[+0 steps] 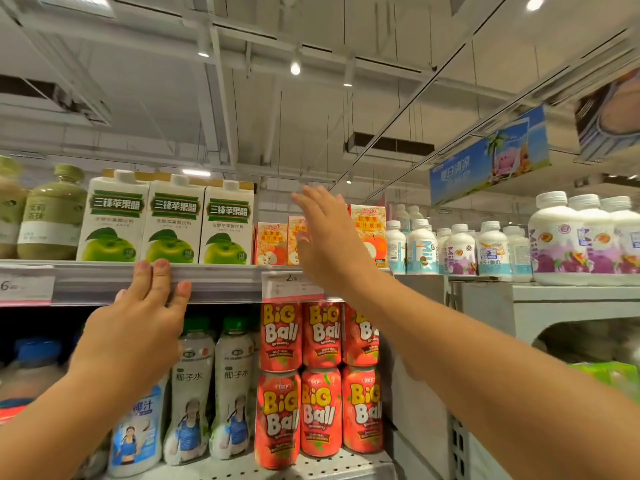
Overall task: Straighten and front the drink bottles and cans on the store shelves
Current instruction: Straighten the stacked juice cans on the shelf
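Observation:
My left hand (138,323) rests flat on the front rail of the top shelf (221,282), fingers spread, holding nothing. My right hand (329,237) is raised open in front of the small orange apple-juice cartons (270,244) on the top shelf, partly hiding them; I cannot tell whether it touches them. Three white apple-vinegar cartons (169,223) with green apples stand in a row left of the orange ones. Red "Big Ball" cans (320,375) are stacked two high on the shelf below.
Green bottles (52,213) stand at the top left. White milk bottles (460,247) fill the shelf to the right. White coconut-water bottles (211,386) stand left of the cans. A price tag (291,285) hangs on the rail. A blue banner (488,161) hangs overhead.

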Motion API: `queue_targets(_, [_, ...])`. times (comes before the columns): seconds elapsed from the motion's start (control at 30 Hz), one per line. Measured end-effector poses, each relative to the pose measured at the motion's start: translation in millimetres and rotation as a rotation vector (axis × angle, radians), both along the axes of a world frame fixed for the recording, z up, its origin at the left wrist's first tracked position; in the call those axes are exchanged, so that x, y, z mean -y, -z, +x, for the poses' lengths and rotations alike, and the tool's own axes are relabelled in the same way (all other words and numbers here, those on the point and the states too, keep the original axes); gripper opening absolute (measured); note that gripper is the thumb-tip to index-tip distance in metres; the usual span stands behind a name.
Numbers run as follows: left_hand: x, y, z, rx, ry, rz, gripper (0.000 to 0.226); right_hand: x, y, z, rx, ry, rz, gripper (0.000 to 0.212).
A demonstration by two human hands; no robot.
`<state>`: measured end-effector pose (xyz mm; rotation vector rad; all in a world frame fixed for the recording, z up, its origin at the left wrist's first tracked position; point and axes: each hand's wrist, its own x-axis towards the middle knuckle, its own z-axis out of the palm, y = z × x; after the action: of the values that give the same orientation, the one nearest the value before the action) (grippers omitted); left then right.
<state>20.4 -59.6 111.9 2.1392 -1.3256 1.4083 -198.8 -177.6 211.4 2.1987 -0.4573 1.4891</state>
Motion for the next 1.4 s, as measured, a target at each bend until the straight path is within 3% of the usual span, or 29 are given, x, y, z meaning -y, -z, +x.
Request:
queue_targets(0.13, [-10,-1,6,-0.008,0.164,-0.004,0.085,-57,76,22,0.059,-0.218,-0.099,0.026])
queue_targets(0.2, [-22,-12,14,0.042,0.243,0.09,0.089,-79,111,42,-0.092,-0.268,-0.022,0.02])
queue_targets(0.27, [-35,-21,34,0.209,0.298,0.067,0.082,-98,139,72,-0.326,-0.186,0.115,0.025])
queue_targets(0.37, [-62,-27,61,0.304,0.328,0.112,0.08,-121,166,119,-0.51,-0.128,0.264,0.011])
queue_targets(0.6, [-85,-11,134,0.229,0.296,0.126,0.084,-148,180,205,-0.514,0.052,0.382,0.033])
queue_targets(0.7, [-79,-10,134,0.201,0.342,0.089,0.079,-141,178,233,-0.527,0.121,0.388,0.08])
queue_targets(0.8, [-75,-7,127,0.201,0.322,0.049,0.072,-134,182,252,-0.662,0.213,0.391,0.079])
queue_targets(0.97, [-67,-11,109,0.147,0.252,0.007,0.057,-133,194,261,-0.563,0.156,0.438,0.063])
queue_targets(1.1, [-66,-17,98,0.13,0.184,0.006,0.049,-136,186,261,-0.444,0.027,0.554,0.034])
queue_targets(1.3, [-62,-22,91,0.104,0.216,-0.069,0.023,-137,180,223,-0.455,-0.12,0.46,0.053])
queue_targets(1.4, [-52,-19,85,0.067,0.255,-0.117,0.024,-135,171,169,-0.414,-0.183,0.403,0.051])
